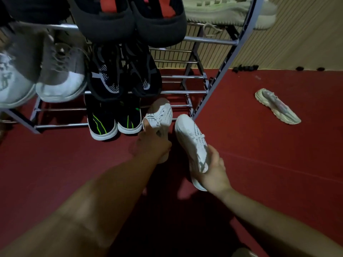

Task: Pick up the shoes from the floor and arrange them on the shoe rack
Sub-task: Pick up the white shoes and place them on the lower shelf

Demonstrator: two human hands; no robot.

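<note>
Left hand (152,143): fingers curled round the rear half of the first white knit lace-up sneaker (159,114), gripping it. The hand is motion-blurred, so single fingers cannot be made out.
First sneaker vs fingers: toe and laces run forward beyond the fingertips. The toe lies over the front bar of the lowest tier of the chrome-bar metal shoe rack (185,92). The heel shows just behind the hand.
Right hand (213,169): thumb across the upper, fingers wrapped under the sole, gripping the heel end of the second white knit lace-up sneaker (191,138).
Second sneaker vs fingers: toe points away from the fingers toward the rack's right front leg, near it but apart. The sole is tilted, with a shadow beneath on the dark red floor (259,164).
Between hands: the two sneakers are just beside each other, not touching.
Left of left fingers: pair of black knit shoes with green stripes and white soles (102,125) on the same lowest tier, just beside the first sneaker.
Above fingers: pair of black-and-grey mesh trainers (105,76) on the middle tier, grey high-top sneakers with white toes (61,76) to their left, black shoes with red lining (104,17) on top, pale cream knit sneaker (222,10) top right.
Right of right fingers, well apart: pale chunky-soled sneaker (276,106) lying on its side on the floor.
Writing: dark speckled stripe on both white uppers; any lettering is too blurred to read.
</note>
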